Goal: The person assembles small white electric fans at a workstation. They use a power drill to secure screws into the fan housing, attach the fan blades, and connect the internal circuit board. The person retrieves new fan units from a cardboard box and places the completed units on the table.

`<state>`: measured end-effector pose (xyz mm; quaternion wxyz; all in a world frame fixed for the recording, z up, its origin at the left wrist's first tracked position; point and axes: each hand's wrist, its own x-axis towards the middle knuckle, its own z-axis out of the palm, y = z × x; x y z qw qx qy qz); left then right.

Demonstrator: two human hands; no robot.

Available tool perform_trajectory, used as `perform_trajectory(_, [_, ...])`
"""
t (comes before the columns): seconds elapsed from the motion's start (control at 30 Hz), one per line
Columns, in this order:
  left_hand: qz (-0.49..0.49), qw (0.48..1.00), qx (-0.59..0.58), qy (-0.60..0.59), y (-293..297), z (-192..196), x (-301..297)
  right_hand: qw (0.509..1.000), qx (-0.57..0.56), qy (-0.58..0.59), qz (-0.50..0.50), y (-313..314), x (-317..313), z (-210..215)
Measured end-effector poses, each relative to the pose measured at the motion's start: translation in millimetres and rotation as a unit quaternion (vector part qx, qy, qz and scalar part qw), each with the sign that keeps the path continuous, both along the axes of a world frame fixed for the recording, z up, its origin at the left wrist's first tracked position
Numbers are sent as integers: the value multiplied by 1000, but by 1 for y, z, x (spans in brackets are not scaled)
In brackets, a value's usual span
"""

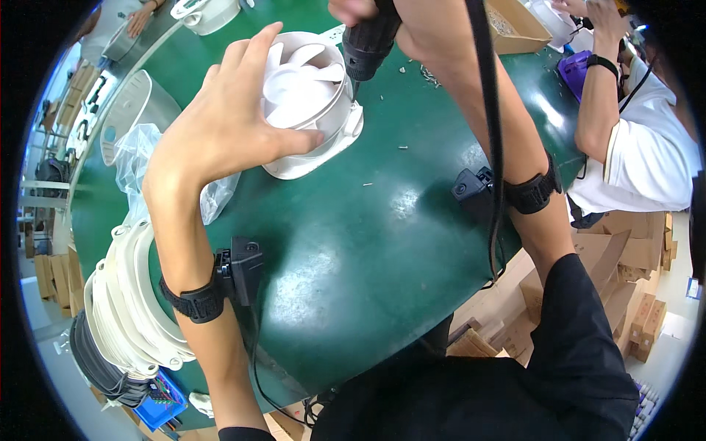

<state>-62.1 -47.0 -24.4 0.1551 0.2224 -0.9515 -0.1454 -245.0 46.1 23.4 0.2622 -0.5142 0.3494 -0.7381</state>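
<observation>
My left hand point(224, 121) is wrapped round the side of a white fan unit point(298, 103), its thumb along the lower rim. The fan's white blades show inside a round housing on a flat base, which rests on the green table. A black power screwdriver point(365, 48) is gripped in my right hand point(413, 33), which the top edge of the picture partly cuts off. The driver points down, its thin bit at the housing's right side by a small lug. Whether a screw sits under the tip, I cannot tell.
Loose screws point(403, 147) lie on the green table point(353, 242). Stacked white rings point(125, 294), black rings point(103, 360) and a blue tray point(160, 400) are at left, below a clear plastic bag point(136, 165). A cardboard box point(518, 29) stands far right, near a co-worker's arm point(599, 95).
</observation>
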Motion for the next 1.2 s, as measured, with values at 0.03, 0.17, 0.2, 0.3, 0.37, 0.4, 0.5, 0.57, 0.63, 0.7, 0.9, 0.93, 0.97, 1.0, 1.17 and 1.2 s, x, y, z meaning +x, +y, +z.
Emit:
perform_trajectory(0.03, [-3, 1000, -5, -2, -3, -1, -1, 1000, -1, 7, -5, 0, -2, 0])
perform_trajectory(0.17, [10, 1000, -7, -28, -6, -3, 6, 1000, -5, 11, 29, -7, 2, -9])
perform_trajectory(0.2, [19, 999, -5, -43, -6, -3, 9, 1000, 6, 8, 24, -8, 5, -10])
perform_trajectory(0.3, [2, 999, -9, -40, -2, 4, 0, 1000, 7, 17, -6, 0, 1, -1])
perform_trajectory(0.37, [-9, 1000, -18, -11, -6, -3, 1, 1000, -4, 11, 6, 0, 1, -1])
perform_trajectory(0.4, [-10, 1000, -20, -8, -7, -3, 1, 1000, -9, 6, 19, 0, 1, -1])
perform_trajectory(0.5, [-10, 1000, -20, -15, -5, -2, 0, 1000, 8, 17, -3, 1, 2, 0])
perform_trajectory(0.57, [-2, 999, -9, -43, 0, 5, -3, 1000, 14, 12, -2, 4, 0, 1])
perform_trajectory(0.63, [8, 999, -9, -33, -5, -2, 3, 1000, 13, 1, 22, -4, 5, -5])
perform_trajectory(0.7, [7, 1000, -9, -24, -5, -4, 3, 1000, 13, 4, 22, -6, 6, -7])
perform_trajectory(0.9, [3, 1000, -10, -26, -7, -4, 3, 1000, 12, 15, 14, -10, 5, -6])
perform_trajectory(0.93, [-1, 1000, -8, -25, -6, -2, 1, 1000, 13, 20, 10, -7, 4, -4])
perform_trajectory(0.97, [-6, 1000, -7, -25, -5, 1, -1, 1000, 11, 24, 3, -5, 3, -1])
perform_trajectory(1.0, [-5, 1000, -6, -28, -4, 1, -2, 1000, 13, 26, 0, -5, 3, -1])
perform_trajectory(1.17, [-16, 999, -24, -26, -11, -5, 1, 999, 16, 38, -12, -11, 6, -6])
perform_trajectory(1.2, [-10, 999, -12, -33, -12, -5, 3, 999, 16, 36, -10, -15, 7, -8])
